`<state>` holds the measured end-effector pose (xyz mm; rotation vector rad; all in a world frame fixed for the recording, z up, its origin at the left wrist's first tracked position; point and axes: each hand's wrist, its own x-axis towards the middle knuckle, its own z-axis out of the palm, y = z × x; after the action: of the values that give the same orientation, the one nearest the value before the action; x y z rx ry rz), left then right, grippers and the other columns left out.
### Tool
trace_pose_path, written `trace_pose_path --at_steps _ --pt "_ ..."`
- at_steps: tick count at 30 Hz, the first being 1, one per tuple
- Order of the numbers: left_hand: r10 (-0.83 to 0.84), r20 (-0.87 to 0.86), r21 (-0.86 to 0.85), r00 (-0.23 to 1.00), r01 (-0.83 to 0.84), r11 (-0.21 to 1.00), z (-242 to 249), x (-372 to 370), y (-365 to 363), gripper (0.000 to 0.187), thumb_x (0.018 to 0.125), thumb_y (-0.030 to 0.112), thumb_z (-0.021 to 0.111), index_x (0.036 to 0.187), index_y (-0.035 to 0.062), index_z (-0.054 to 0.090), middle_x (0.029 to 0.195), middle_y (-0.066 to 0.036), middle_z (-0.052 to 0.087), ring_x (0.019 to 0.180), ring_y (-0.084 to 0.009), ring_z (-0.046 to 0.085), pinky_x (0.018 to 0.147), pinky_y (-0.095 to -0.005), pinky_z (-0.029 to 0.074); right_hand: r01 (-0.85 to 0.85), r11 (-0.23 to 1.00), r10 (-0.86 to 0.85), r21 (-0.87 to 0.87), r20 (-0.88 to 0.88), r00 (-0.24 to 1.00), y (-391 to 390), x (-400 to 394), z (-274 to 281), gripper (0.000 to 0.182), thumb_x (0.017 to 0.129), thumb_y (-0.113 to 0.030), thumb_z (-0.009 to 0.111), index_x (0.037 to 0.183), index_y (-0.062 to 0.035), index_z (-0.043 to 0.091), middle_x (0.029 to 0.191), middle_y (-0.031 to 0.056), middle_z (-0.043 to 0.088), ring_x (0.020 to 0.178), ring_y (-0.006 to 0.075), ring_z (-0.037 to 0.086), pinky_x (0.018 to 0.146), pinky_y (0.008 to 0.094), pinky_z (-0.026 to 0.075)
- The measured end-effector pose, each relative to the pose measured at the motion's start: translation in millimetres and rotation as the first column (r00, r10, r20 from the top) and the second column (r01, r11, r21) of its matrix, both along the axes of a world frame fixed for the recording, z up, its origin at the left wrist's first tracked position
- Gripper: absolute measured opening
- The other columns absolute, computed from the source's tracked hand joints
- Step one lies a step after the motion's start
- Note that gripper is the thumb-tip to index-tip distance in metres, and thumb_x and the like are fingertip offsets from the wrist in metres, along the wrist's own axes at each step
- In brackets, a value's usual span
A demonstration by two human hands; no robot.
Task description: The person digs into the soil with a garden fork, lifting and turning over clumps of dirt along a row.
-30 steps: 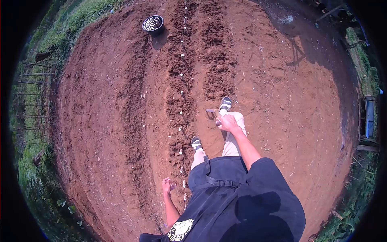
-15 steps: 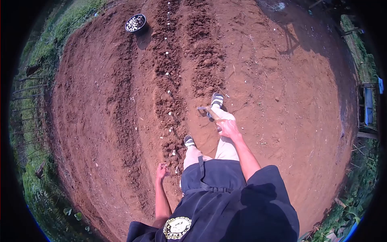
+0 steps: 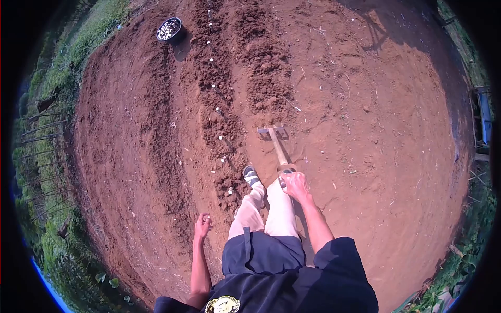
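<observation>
My right hand (image 3: pixel 295 184) is wrapped round the wooden handle of a hoe (image 3: pixel 280 148). The hoe's wide metal head points forward, over the bare soil just ahead of my legs. My left hand (image 3: pixel 203 226) hangs at my left side with its fingers loosely curled and apart, and nothing shows in it. Close to that hand runs a furrow of loose soil (image 3: pixel 211 125), dotted with a line of short pale cut pieces (image 3: pixel 230 191). One striped shoe (image 3: pixel 251 176) stands beside this furrow; my other foot is hidden.
A black basin (image 3: pixel 180 29) full of pale cut pieces sits on the soil ahead to the left. A second strip of crumbly earth (image 3: pixel 265 68) runs parallel on the right. Grass and a stick fence (image 3: pixel 44 135) border the left side; greenery and a blue object (image 3: pixel 485 117) lie right.
My right leg has drawn back, and its shoe has gone out of sight. The hoe's head has come out from beside that foot into full view, while my right hand has shifted slightly nearer me.
</observation>
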<state>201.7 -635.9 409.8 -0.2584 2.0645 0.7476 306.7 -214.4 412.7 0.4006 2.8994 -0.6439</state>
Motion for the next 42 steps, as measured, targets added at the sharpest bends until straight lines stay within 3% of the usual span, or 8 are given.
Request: trace_pose_path --at_steps 5,10,18,21,23,28,33,42 --pt "0.086 0.099 -0.066 0.991 -0.079 0.995 -6.8 49.0 -16.9 0.028 0.087 0.02 0.05 0.112 0.0069 0.05 0.08 -0.01 0.062 0.062 -0.0169 0.063 0.056 -0.0281 0.05 0.065 0.99 0.01 -0.126 0.518 0.856 -55.7 139.2 -79.8 0.018 0.07 -0.018 0.059 0.086 -0.0108 0.062 0.075 0.0168 0.063 0.071 0.0303 0.063 0.063 0.0402 0.05" --pt "-0.08 0.145 -0.092 0.986 0.094 0.991 -47.8 69.4 -18.4 0.027 0.087 0.02 0.05 0.109 0.0044 0.052 0.078 -0.01 0.062 0.064 -0.0181 0.064 0.054 -0.0289 0.051 -0.156 0.946 0.306 -0.284 0.622 0.721 -56.7 191.9 -162.6 0.019 0.065 -0.02 0.063 0.083 -0.0137 0.065 0.081 0.0088 0.065 0.078 0.0264 0.063 0.072 0.0372 0.047" --pt "0.01 -0.112 0.235 0.994 0.017 0.972 -270.3 70.1 183.8 0.028 0.09 0.024 0.049 0.102 -0.0009 0.053 0.075 -0.01 0.06 0.064 -0.0135 0.06 0.058 -0.0273 0.049 -0.156 0.908 0.393 -0.388 0.663 0.637 -88.9 255.2 -274.3 0.016 0.063 -0.022 0.06 0.074 -0.0121 0.066 0.078 0.0113 0.065 0.077 0.0258 0.063 0.07 0.0379 0.048" --pt "0.013 0.307 0.257 0.951 -0.097 0.962 -367.1 100.9 257.6 0.053 0.083 0.039 0.057 0.122 0.0064 0.04 0.095 -0.01 0.056 0.076 -0.0169 0.06 0.062 -0.0304 0.049 -0.098 0.909 0.32 -0.405 0.526 0.788 -111.6 278.5 -309.4 0.011 0.07 -0.019 0.055 0.068 -0.0121 0.063 0.072 0.0089 0.063 0.073 0.0246 0.062 0.067 0.035 0.048" --pt "0.119 0.427 0.202 0.897 -0.223 0.953 -387.5 128.8 302.3 0.073 0.078 0.053 0.057 0.129 0.0103 0.029 0.106 -0.013 0.048 0.093 -0.0213 0.052 0.075 -0.0448 0.044 0.165 0.966 -0.086 -0.198 0.353 0.932 -153.1 314.9 -342.5 0.015 0.075 -0.016 0.05 0.069 -0.011 0.063 0.072 0.0092 0.064 0.071 0.0239 0.063 0.064 0.036 0.049" --pt "0.334 0.353 0.149 0.874 -0.405 0.902 -407.9 162.4 339.4 0.034 0.076 0.03 0.069 0.076 0.0072 0.044 0.055 -0.001 0.048 0.041 -0.011 0.046 0.037 -0.0268 0.041 -0.102 0.931 0.29 -0.35 0.543 0.788 -127.1 263.6 -281.4 0.015 0.078 -0.016 0.049 0.079 -0.0086 0.061 0.07 0.0099 0.064 0.062 0.0246 0.064 0.056 0.038 0.05" --pt "0.384 0.32 0.19 0.866 -0.456 0.87 -395.3 192.5 322.7 0.021 0.078 0.006 0.062 0.073 0.0069 0.042 0.052 -0.002 0.045 0.038 -0.0107 0.043 0.033 -0.0264 0.038 -0.127 0.906 0.32 -0.404 0.455 0.831 -138.1 296.3 -277.7 0.015 0.079 -0.016 0.048 0.084 -0.0078 0.059 0.069 0.0099 0.064 0.058 0.0257 0.064 0.053 0.0377 0.051" --pt "0.385 0.547 0.154 0.743 -0.542 0.826 -385.5 170.7 331.2 0.014 0.075 0.006 0.059 0.072 0.0042 0.046 0.053 -0.001 0.042 0.039 -0.0106 0.041 0.035 -0.0273 0.038 -0.002 0.885 0.275 -0.465 0.519 0.809 -123.8 264.9 -244.4 0.018 0.079 -0.021 0.051 0.085 -0.006 0.059 0.068 0.0132 0.064 0.06 0.026 0.065 0.052 0.0402 0.05"
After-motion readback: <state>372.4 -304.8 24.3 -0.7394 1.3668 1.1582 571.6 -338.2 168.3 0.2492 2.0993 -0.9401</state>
